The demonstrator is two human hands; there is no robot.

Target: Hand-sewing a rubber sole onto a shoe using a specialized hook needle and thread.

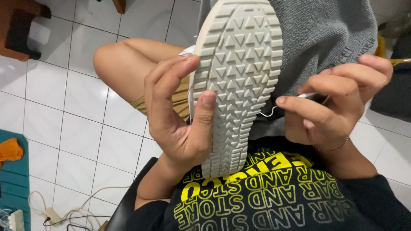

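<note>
No packages, labels (or screens)

One shoe (pixel 235 81), sole up, with two hands around it: the left hand (pixel 175 115) on its left edge, the right hand (pixel 338 102) to its right, pinching one thin white thread (pixel 269 113). One bracelet (pixel 332 149) circles the right wrist; one grey cloth (pixel 325 38) hangs behind the shoe.

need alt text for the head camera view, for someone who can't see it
Seen from above, a person's left hand holds up a shoe with a pale, triangle-treaded sole facing the camera, while the right hand pinches a thin hooked needle at the sole's edge. Grey fabric hangs behind the shoe, over a white tiled floor.
</note>
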